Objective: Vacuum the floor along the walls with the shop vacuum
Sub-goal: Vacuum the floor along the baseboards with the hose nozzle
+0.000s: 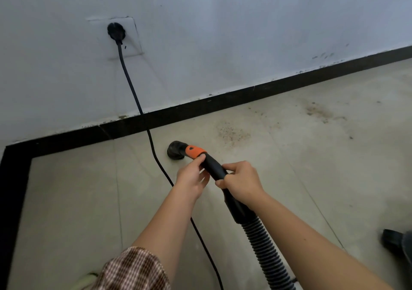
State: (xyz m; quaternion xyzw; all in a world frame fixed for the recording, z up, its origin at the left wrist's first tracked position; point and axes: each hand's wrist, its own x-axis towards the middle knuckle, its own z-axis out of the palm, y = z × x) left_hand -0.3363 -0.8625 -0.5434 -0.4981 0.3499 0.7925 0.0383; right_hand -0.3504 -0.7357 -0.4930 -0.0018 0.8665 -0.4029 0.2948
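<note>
The black vacuum handle with an orange collar ends in a round black brush nozzle hovering close to the grey tile floor. My right hand grips the handle from the right. My left hand holds it just behind the orange collar, thumb and fingers curled round it. A ribbed black hose runs back from the handle toward the lower edge. Patches of brown dirt and more dirt lie on the tiles right of the nozzle, near the black baseboard.
A black power cord runs from a plug in the wall socket down across the floor, passing left of the nozzle and under my left arm. The white wall meets a corner at left. A dark object sits at the right edge.
</note>
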